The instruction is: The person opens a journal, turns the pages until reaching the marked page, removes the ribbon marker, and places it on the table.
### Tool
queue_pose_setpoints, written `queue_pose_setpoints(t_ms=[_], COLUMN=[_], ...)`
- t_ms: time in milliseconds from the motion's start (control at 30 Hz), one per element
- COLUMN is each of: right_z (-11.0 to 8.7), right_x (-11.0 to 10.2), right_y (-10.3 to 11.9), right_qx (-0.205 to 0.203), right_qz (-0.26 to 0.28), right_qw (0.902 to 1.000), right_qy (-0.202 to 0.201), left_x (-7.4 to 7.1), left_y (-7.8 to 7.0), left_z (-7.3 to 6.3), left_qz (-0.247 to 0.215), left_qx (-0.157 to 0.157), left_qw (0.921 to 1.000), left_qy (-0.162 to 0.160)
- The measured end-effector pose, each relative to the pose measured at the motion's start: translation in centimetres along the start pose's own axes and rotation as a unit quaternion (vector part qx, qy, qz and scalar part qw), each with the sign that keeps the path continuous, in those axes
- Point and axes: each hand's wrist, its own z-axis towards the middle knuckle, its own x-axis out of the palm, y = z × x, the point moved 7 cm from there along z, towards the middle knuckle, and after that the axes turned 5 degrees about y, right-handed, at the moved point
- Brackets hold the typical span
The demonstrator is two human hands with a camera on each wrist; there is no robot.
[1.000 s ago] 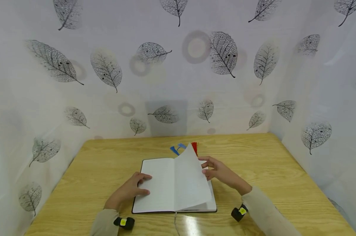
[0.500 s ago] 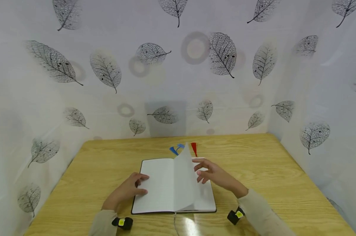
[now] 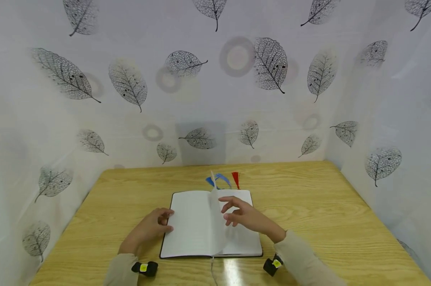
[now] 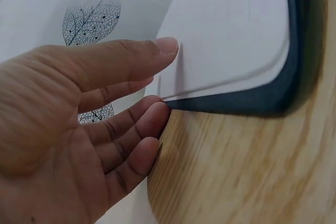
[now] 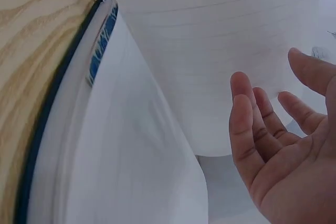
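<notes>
An open notebook (image 3: 190, 226) with blank-looking white pages and a dark cover lies on the wooden table. My left hand (image 3: 151, 228) holds its left edge; in the left wrist view the thumb lies on the page and fingertips meet the cover's edge. Near the middle a single page (image 5: 210, 61) stands almost upright, faintly ruled in the right wrist view. Just right of that page is my right hand (image 3: 245, 214), fingers spread and softly bent, fingertips close against the page, gripping nothing. A blue patterned strip (image 5: 103, 45) shows between the pages by the spine.
Beyond the notebook's top edge lie a blue tassel (image 3: 209, 181) with a blue cord (image 3: 223, 178) and a red tassel (image 3: 236, 179). A thin ribbon (image 3: 212, 270) trails from the spine toward the front. A leaf-patterned curtain (image 3: 215, 99) closes off the back and sides.
The raised page has swung left from leaning rightward to nearly upright, and my right hand has moved left with it. My left hand has slid slightly left, toward the notebook's edge.
</notes>
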Motion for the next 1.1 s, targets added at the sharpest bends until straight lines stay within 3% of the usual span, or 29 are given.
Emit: queue_pose_setpoints(t_ms=[333, 533, 800, 1100], right_z=[1.6, 2.5, 3.2, 3.9], right_x=[2.5, 3.5, 4.3, 4.8], right_y=[-1.2, -2.3, -1.8, -1.9], right_qx=[0.019, 0.044, 0.044, 0.091], right_qz=[0.002, -0.025, -0.068, -0.168], right_qw=[0.9998, 0.9986, 0.9961, 0.9780], right_qy=[0.005, -0.014, -0.036, -0.084], left_x=[-0.8, -1.4, -1.5, -1.8], left_y=[0.8, 1.1, 1.1, 0.8], left_z=[-0.2, -0.3, -0.4, -0.6], left_qz=[-0.012, -0.013, -0.021, -0.027], left_qx=[-0.015, -0.014, -0.013, 0.004], left_qw=[0.9997, 0.9996, 0.9996, 0.9996], left_qy=[-0.013, -0.019, -0.014, -0.011])
